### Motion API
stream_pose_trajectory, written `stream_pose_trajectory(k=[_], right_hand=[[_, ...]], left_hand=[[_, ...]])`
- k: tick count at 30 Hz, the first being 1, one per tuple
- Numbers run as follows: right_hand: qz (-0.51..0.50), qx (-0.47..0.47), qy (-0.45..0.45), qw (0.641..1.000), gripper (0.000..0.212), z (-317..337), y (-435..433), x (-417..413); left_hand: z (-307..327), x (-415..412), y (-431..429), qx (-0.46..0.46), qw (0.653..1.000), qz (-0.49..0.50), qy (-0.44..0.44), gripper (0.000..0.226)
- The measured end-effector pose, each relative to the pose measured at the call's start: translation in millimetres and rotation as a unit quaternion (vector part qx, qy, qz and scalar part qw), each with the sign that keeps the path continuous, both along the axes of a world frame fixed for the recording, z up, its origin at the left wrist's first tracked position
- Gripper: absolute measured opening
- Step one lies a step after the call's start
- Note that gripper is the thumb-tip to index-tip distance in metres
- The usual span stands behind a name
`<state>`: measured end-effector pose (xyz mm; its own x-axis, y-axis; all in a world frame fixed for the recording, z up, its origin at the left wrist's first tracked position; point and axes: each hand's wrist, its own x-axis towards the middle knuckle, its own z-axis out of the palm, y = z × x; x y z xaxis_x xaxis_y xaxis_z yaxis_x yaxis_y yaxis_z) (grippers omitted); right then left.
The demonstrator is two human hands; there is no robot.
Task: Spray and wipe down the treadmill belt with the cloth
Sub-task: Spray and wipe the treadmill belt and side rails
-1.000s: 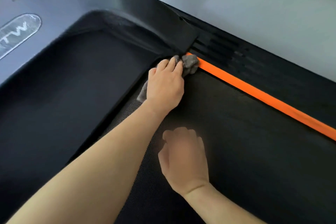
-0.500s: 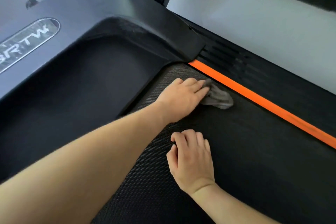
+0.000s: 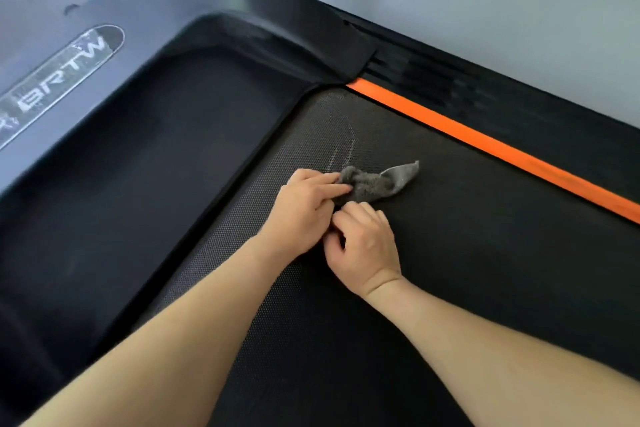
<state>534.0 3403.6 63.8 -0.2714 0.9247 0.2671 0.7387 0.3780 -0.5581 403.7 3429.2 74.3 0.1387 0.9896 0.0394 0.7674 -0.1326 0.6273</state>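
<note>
The left hand (image 3: 304, 208) is gripping the bunched cloth (image 3: 379, 180) on the belt (image 3: 467, 253). The right hand (image 3: 365, 248) is lying curled just beside it; whether it is pinching cloth is unclear.

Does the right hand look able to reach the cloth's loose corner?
Probably yes: the right hand sits close beside the cloth, only bare belt lies between, and the left hand grips the bunched end.

Crumpled grey cloth (image 3: 377, 182) lies on the black textured belt (image 3: 485, 270), its bunched end gripped by the left hand (image 3: 304, 211), just beyond the right hand (image 3: 363, 246).
</note>
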Motion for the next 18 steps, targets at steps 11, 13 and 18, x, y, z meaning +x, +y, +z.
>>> stream_pose_trajectory(k=[11,13,18], right_hand=[[-0.026,-0.118,0.037,0.992,0.051,22,-104,77],[0.016,-0.159,-0.037,0.986,0.064,30,-99,83],[0.100,-0.238,-0.202,0.945,0.033,57,-76,97]], left_hand=[[1,71,-180,-0.016,0.997,0.017,-0.071,0.051],[16,71,-182,-0.066,0.993,0.029,-0.092,0.056],[46,52,-164,-0.138,0.960,0.177,-0.170,0.040]])
